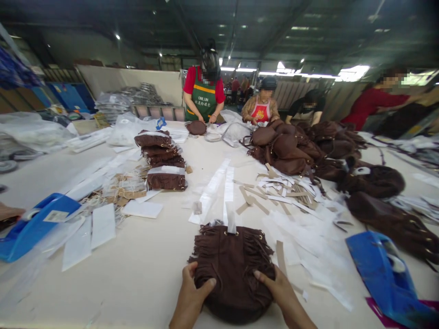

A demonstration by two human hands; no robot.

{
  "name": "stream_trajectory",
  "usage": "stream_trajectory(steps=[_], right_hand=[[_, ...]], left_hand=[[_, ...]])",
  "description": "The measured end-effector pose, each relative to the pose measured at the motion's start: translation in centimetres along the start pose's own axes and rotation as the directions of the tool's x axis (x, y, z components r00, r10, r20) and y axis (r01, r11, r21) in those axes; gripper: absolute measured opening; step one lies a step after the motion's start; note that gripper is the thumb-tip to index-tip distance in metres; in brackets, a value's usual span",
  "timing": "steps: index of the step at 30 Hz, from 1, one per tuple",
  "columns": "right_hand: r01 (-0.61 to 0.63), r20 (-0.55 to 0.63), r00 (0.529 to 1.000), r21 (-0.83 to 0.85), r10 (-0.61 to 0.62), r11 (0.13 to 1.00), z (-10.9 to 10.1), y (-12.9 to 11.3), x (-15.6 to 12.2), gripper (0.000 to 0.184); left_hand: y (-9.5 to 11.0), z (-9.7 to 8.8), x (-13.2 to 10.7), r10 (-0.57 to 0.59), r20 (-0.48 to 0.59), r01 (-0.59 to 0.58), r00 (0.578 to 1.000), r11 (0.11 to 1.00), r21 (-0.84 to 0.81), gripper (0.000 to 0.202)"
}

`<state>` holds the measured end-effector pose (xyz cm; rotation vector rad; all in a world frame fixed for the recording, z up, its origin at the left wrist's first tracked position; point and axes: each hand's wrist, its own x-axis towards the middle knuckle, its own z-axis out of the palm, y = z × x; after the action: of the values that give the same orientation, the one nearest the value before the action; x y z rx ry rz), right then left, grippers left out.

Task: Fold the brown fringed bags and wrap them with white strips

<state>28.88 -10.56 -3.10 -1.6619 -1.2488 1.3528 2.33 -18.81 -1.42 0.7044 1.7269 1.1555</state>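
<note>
A dark brown fringed suede bag [231,265] lies flat on the white table [144,274] right in front of me. My left hand [192,289] grips its lower left edge, thumb on top. My right hand [278,289] clasps the lower right edge the same way. A white paper strip [232,219] sticks out of the bag's top opening.
A stack of folded brown bags [163,157] stands at mid-left, a big heap of brown bags [308,146] at right. Paper strips and card pieces [274,192] litter the middle. Blue tape dispensers sit at left [34,224] and right [387,274]. Several people work at the far side.
</note>
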Motion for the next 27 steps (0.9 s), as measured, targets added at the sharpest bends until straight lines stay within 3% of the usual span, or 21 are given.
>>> stream_trajectory(steps=[3, 5, 10, 14, 18, 21, 24, 27], right_hand=[[-0.025, -0.014, 1.0, 0.024, 0.026, 0.999, -0.3, -1.4, -0.1, 0.059], [0.029, -0.027, 0.999, 0.019, -0.029, 0.999, -0.5, -2.8, -0.1, 0.058], [0.14, 0.015, 0.99, 0.093, -0.142, 0.986, -0.8, -7.1, 0.8, 0.046], [0.211, 0.012, 0.977, 0.127, -0.214, 0.969, -0.5, -9.0, 3.6, 0.046], [0.263, -0.011, 0.965, -0.017, -0.263, 0.965, 0.8, -7.7, 7.9, 0.044], [0.239, -0.03, 0.969, -0.149, -0.246, 0.959, 1.8, -5.9, 10.3, 0.039], [0.227, -0.036, 0.971, -0.191, -0.238, 0.955, 2.4, -4.6, 11.2, 0.034], [0.238, -0.043, 0.967, -0.191, -0.25, 0.952, 2.5, -4.0, 11.1, 0.035]], left_hand=[[1.3, 0.2, -0.2, 0.031, 0.158, -0.011, 0.987, 0.992, -0.126, 0.08], [3.0, 0.0, -0.2, 0.107, 0.214, -0.079, 0.971, 0.988, -0.135, 0.078], [7.8, -0.2, 0.2, 0.245, 0.213, -0.232, 0.946, 0.969, -0.085, 0.07], [9.9, 0.3, 1.2, 0.364, 0.167, -0.364, 0.916, 0.931, -0.03, 0.066], [8.9, 1.3, 3.9, 0.419, 0.142, -0.425, 0.897, 0.905, 0.014, 0.066], [6.5, 2.0, 6.5, 0.324, 0.111, -0.328, 0.939, 0.945, 0.01, 0.067], [4.3, 2.4, 8.2, 0.244, 0.104, -0.245, 0.964, 0.97, -0.01, 0.064], [3.8, 2.4, 8.5, 0.244, 0.105, -0.244, 0.964, 0.97, -0.011, 0.064]])
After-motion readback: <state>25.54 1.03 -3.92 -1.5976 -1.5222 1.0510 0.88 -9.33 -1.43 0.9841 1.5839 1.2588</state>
